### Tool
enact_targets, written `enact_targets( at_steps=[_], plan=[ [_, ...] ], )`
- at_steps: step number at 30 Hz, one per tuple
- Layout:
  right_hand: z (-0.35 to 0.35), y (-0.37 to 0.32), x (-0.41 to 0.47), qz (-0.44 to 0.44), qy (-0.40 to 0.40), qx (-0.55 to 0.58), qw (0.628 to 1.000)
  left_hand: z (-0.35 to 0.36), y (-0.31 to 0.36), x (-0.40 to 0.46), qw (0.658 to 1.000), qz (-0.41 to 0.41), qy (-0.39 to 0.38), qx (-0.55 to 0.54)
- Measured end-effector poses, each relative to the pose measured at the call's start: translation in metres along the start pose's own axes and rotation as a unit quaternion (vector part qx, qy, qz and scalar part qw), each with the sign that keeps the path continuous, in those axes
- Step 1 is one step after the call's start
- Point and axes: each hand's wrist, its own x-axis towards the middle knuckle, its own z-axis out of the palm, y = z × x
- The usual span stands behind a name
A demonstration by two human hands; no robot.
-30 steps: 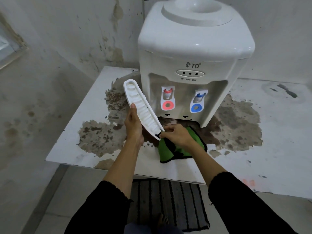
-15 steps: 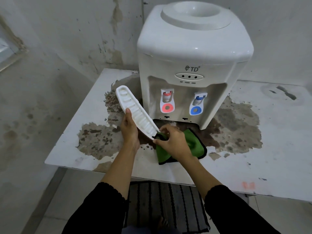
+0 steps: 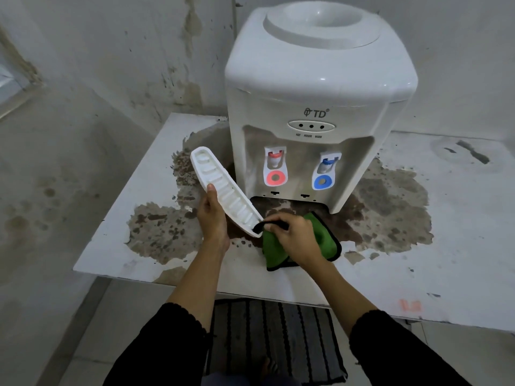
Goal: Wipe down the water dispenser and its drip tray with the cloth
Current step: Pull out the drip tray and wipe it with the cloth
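A white water dispenser [image 3: 312, 87] with a red and a blue tap stands on the stained white table [image 3: 446, 246]. The white ribbed drip tray [image 3: 223, 190] is out of the dispenser and tilted, far end up to the left. My left hand [image 3: 213, 218] grips the tray from below at its left edge, thumb on the rim. My right hand [image 3: 295, 238] pinches the green cloth with black trim [image 3: 323, 240] and holds its corner against the tray's near end. The rest of the cloth lies on the table in front of the dispenser.
Dark brown patches [image 3: 390, 213] spread over the tabletop around the dispenser's base. Peeling walls close in behind and on the left. A striped grey mat [image 3: 273, 335] lies on the floor under the table's front edge.
My right hand has taken hold of the cloth and brought its black-trimmed corner up onto the tray's near end. The tray stays tilted in my left hand.
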Motion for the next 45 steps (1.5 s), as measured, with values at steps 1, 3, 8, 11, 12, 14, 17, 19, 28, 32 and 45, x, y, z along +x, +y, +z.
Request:
enact_targets(
  at_steps=[1,3,8,11,12,14,17,19,28,32,45],
  plan=[
    [-0.001,0.000,0.002,-0.024,0.008,-0.033,0.999,0.002,0.002,0.000,1.000,0.006,-0.007,0.003],
    [0.002,0.002,0.005,-0.066,-0.012,-0.121,0.990,0.007,0.003,-0.002,1.000,0.015,-0.010,0.007],
    [0.023,0.002,-0.001,-0.034,-0.022,-0.156,0.987,0.012,-0.002,-0.005,1.000,0.015,0.014,-0.003],
    [0.014,0.001,-0.001,-0.016,-0.075,-0.077,0.994,0.004,-0.003,-0.003,1.000,0.006,0.027,0.006],
    [0.007,0.000,0.000,-0.007,-0.065,-0.041,0.997,0.002,-0.003,-0.002,1.000,0.001,0.030,0.001],
    [-0.002,-0.001,0.000,0.006,-0.006,0.007,1.000,0.001,0.001,-0.003,1.000,-0.003,0.023,-0.012],
    [0.010,-0.004,-0.002,-0.010,0.014,-0.108,0.994,0.010,0.006,-0.010,1.000,0.011,-0.014,0.003],
    [0.020,-0.005,-0.001,0.012,0.014,-0.119,0.993,0.013,0.007,-0.012,1.000,0.020,-0.016,0.006],
    [-0.037,0.007,0.004,0.113,-0.058,0.231,0.965,-0.004,0.014,-0.001,0.999,0.009,0.029,-0.022],
    [-0.051,0.014,0.003,0.106,-0.003,0.229,0.968,-0.008,0.020,0.002,0.999,0.006,0.028,-0.027],
    [-0.033,0.038,-0.006,0.112,-0.017,-0.122,0.986,-0.008,0.028,-0.002,0.999,0.027,0.007,-0.027]
  ],
)
